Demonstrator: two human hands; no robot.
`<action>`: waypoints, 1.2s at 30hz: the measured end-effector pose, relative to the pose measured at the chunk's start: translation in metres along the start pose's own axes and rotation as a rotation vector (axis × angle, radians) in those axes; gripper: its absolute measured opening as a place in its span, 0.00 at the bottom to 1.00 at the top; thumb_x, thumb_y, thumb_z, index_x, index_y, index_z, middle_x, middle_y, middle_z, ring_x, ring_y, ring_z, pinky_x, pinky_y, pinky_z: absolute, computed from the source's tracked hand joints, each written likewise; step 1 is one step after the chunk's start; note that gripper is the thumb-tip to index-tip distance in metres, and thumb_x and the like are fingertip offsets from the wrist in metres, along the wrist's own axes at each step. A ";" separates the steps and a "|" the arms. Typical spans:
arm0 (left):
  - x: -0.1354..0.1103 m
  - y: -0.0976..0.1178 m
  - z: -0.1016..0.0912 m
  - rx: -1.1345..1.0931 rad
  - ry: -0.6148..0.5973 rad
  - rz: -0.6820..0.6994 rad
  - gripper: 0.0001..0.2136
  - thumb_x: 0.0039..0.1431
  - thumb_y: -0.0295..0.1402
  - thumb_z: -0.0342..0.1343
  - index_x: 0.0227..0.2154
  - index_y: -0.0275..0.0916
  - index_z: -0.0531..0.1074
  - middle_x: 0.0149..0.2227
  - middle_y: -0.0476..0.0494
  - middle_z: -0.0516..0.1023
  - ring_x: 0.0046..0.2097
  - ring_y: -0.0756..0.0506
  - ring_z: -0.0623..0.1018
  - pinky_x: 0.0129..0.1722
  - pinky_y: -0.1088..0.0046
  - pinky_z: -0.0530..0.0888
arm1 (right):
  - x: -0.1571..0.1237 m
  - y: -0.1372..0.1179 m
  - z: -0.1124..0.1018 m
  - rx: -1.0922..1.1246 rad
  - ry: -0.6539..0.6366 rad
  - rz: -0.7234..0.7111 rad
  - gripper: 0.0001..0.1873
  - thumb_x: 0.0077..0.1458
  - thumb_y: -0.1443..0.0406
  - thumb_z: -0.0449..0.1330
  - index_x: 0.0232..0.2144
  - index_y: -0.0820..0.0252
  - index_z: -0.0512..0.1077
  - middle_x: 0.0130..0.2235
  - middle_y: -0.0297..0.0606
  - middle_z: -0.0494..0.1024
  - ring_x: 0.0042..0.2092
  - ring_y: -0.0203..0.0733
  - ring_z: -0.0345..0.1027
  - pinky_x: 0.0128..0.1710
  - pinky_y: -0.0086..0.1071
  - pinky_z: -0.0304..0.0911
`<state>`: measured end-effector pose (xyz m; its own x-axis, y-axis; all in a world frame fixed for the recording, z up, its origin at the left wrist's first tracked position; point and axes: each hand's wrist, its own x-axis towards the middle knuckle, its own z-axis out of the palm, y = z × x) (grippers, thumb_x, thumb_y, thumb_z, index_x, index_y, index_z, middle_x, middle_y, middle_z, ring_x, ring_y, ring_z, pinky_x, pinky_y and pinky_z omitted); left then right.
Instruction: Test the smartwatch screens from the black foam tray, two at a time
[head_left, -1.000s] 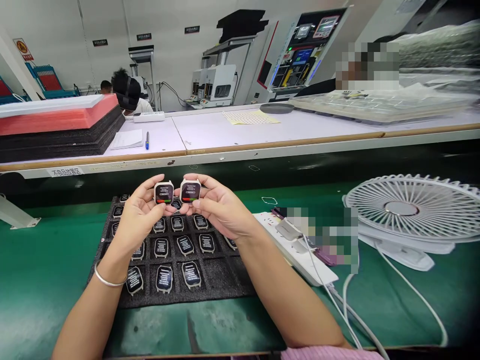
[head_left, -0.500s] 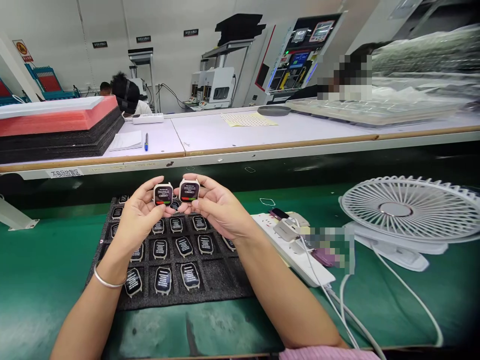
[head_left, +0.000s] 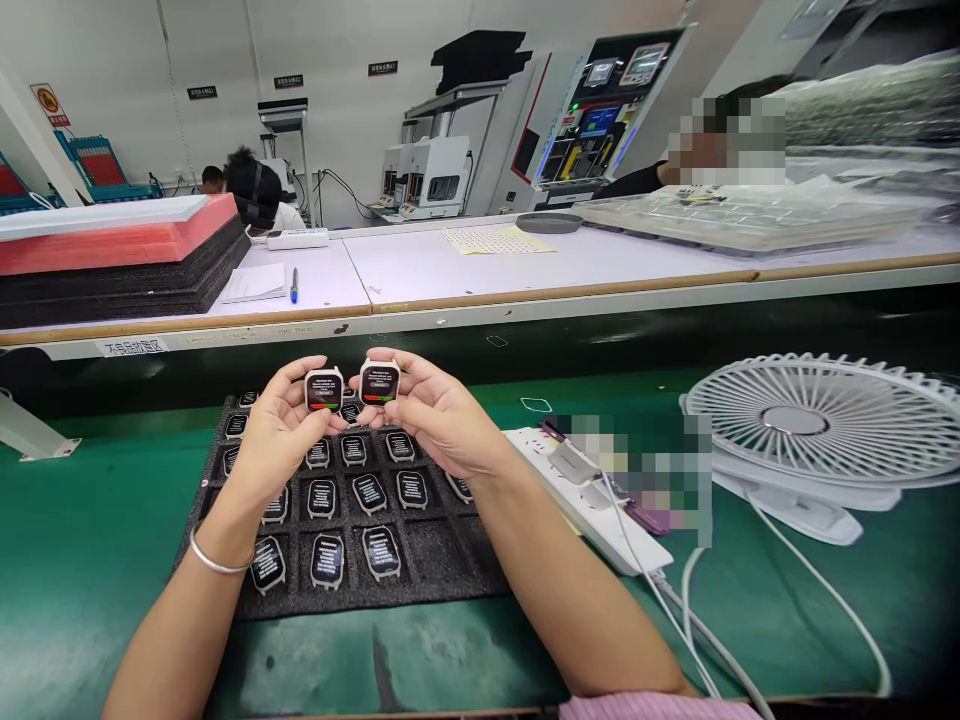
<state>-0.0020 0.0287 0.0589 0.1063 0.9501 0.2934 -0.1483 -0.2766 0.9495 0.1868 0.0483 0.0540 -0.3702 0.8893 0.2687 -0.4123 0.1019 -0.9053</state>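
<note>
My left hand grips a small square watch body with a lit screen, held up facing me. Beside it my right hand holds a second watch body the same way, the two almost touching. Both hover over the far part of a black foam tray lying on the green mat. In the tray's pockets lie several more watch bodies, screens up with text showing. A silver bangle circles my left wrist.
A white power strip with plugs and white cables lies right of the tray. A white fan lies face-up at the right. Behind runs a white bench with stacked foam, paper and a pen. People work at the back.
Both hands keep the two watch bodies raised in nearly the same place. The view has shifted slightly; nothing was picked up or set down.
</note>
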 end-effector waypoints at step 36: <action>-0.005 0.001 0.003 -0.021 -0.052 0.008 0.18 0.56 0.30 0.60 0.50 0.38 0.69 0.42 0.44 0.81 0.32 0.47 0.84 0.35 0.70 0.83 | 0.000 0.004 0.002 -0.019 0.000 -0.037 0.20 0.49 0.69 0.67 0.46 0.57 0.70 0.36 0.34 0.78 0.27 0.30 0.68 0.30 0.28 0.67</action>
<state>-0.0002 0.0231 0.0585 0.1557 0.9390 0.3066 -0.1703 -0.2802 0.9447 0.1837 0.0482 0.0514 -0.3548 0.8847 0.3024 -0.4097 0.1437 -0.9009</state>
